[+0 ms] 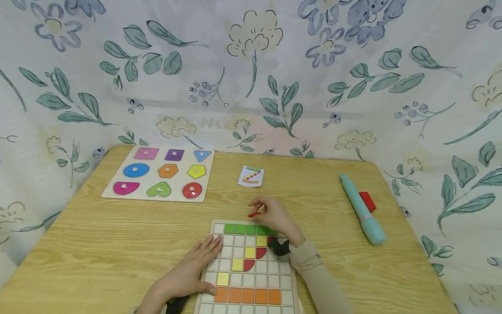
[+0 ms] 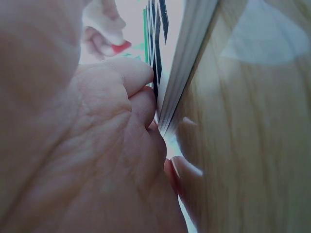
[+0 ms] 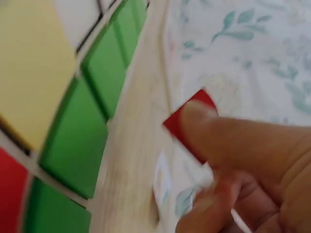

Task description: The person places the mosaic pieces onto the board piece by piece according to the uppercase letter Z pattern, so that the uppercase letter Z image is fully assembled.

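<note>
A white grid board lies on the table, with rows of green tiles and orange tiles. Between those rows, yellow squares step down diagonally beside red quarter-round tiles. My left hand rests on the board's left edge, fingers straight. Just above the board's top edge, my right hand pinches a small red tile between thumb and finger. In the left wrist view the board's edge runs beside my palm, and the red tile shows beyond it.
A small pattern card lies behind the board. At the back left is a knobbed shape puzzle. To the right lie a light-blue bottle-shaped object and a red block. A floral cloth hangs behind the table.
</note>
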Demonstrator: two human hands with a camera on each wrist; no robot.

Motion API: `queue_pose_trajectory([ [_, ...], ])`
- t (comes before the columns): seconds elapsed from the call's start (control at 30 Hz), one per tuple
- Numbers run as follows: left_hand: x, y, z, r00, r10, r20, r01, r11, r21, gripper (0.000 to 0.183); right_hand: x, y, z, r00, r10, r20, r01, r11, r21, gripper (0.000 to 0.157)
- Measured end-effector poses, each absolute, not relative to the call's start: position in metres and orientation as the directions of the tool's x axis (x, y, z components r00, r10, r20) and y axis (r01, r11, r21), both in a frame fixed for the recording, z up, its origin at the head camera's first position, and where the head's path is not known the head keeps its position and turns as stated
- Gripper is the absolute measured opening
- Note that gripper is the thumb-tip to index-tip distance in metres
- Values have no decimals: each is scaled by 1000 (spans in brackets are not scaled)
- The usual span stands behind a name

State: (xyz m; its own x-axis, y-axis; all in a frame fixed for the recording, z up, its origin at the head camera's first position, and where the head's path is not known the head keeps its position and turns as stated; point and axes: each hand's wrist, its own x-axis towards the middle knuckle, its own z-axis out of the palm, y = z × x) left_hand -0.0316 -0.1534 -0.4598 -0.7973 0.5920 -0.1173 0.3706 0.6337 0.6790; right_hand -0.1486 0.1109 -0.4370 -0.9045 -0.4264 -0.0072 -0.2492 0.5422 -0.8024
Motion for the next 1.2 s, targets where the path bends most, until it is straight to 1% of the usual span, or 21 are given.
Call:
queue_pose_trajectory([
  [0.1,-31,-154,-460,-796,596,-108,382,631,675,108,-130,111,-433,-877,-480,-26,-240,484,-841,22],
  [0.2,-31,-155,-460,-794,598,-110,382,631,675,108,-106,107,-434,-820,-567,-80,-199,413,-889,17],
  [0.33,-31,-156,-460,-800,586,-124,369,645,669,108,-76,100,-439,-728,-670,-141,-134,341,-930,20],
  [0.43,-31,-157,-461,-804,584,-111,378,646,663,108,-61,95,-441,-688,-710,-153,-134,331,-934,22],
  [0.5,-31,-157,-462,-803,589,-92,392,638,663,108,-55,92,-442,-680,-716,-155,-151,343,-927,22],
  [0.67,-31,-156,-461,-797,599,-81,399,623,673,107,-47,86,-441,-698,-697,-162,-230,432,-872,24],
  [0.8,-30,-156,-460,-795,600,-82,402,624,670,107,-41,80,-440,-719,-680,-145,-348,533,-771,27],
  [0.9,-29,-155,-460,-793,604,-79,410,625,665,107,-37,76,-438,-731,-671,-122,-414,579,-703,32],
  [1.0,-29,-156,-461,-792,606,-76,415,625,661,107,-35,71,-437,-712,-696,-94,-495,592,-637,34],
  [1.1,-29,-156,-461,-793,606,-65,424,624,657,106,-36,69,-438,-689,-721,-70,-563,594,-574,30],
  [1.13,-29,-156,-461,-793,606,-62,425,624,656,106,-37,69,-438,-688,-723,-65,-573,595,-563,30],
  [1.2,-29,-156,-461,-794,605,-61,425,623,657,106,-39,70,-438,-691,-720,-69,-558,592,-581,29],
])
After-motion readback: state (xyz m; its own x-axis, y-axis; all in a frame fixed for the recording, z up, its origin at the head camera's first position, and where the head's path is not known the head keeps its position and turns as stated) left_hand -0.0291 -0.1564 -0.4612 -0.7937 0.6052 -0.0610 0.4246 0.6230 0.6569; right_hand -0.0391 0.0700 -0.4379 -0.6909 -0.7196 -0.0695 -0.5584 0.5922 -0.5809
